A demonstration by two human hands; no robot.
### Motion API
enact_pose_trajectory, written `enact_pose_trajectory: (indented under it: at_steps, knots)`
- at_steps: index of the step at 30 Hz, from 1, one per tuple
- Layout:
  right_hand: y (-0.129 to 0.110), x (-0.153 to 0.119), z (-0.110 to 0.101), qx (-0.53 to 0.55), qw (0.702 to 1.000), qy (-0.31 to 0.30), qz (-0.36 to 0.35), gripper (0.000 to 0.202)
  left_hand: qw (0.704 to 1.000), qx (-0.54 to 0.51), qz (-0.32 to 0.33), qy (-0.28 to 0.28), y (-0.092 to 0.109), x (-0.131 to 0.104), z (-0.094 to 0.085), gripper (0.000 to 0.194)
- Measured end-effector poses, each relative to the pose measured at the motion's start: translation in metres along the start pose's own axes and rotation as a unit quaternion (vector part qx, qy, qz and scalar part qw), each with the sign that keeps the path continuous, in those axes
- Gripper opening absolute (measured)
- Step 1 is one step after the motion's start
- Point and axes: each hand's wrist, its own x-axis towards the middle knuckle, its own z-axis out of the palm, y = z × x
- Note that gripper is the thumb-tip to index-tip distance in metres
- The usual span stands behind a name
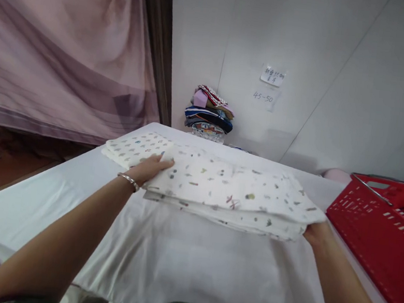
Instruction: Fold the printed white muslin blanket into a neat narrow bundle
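Note:
A folded white cloth with small scattered prints stretches sideways across the table, several layers thick. At its left end my left hand, with a silver bangle on the wrist, grips the edge, thumb on top. Under the right corner, my right hand is closed on the cloth, its fingers mostly hidden beneath it. Another folded white cloth, patterned with small grey and coloured motifs, lies flat just beyond my left hand and is partly covered by the first.
A white-covered table lies beneath the cloths, its sheet wrinkled near me. To the right stands a red plastic basket with a metal handle. Behind the table are stacked folded clothes, a wall with a paper sign, and a pink curtain.

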Motion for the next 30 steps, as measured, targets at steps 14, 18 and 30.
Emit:
enact_pose_trajectory:
  at_steps: [14,18,30]
  knots:
    - [0.064,-0.052,-0.017,-0.516,0.815,-0.084,-0.25,0.048,0.854,0.433,0.285,-0.049,-0.111,-0.047,0.024,0.038]
    - [0.076,-0.048,-0.018,-0.604,0.736,-0.19,-0.24,0.042,0.832,0.462,0.299,-0.072,-0.115,-0.041,0.026,0.028]
    - [0.017,-0.037,-0.021,-0.503,0.809,-0.006,-0.306,0.029,0.794,0.488,0.347,0.103,-0.053,-0.029,0.01,0.033]
